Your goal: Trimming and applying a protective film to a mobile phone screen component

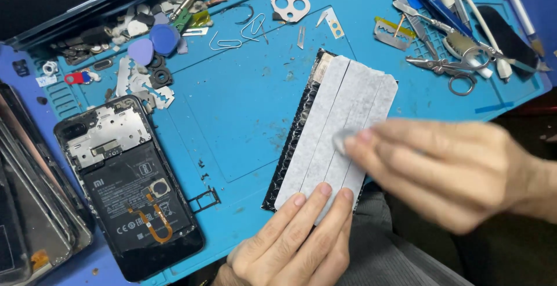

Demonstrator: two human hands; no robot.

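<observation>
Black panel (290,147), white tape strips (342,112) covering

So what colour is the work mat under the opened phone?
Blue work mat, clearest in the head view.

An opened phone (130,184) lies on the blue mat (232,100), with scissors (444,68), paper clips (241,33) and picks (156,42).

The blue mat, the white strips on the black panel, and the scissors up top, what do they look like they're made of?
Blue mat: probably silicone or rubber, matte, with moulded compartments and scuffs.
White strips: likely paper backing on adhesive tape, dull and fibrous, laid side by side over the black panel, whose exposed edge is glossy; its material is unclear.
Scissors: metal, with a bright silvery shine.
</observation>
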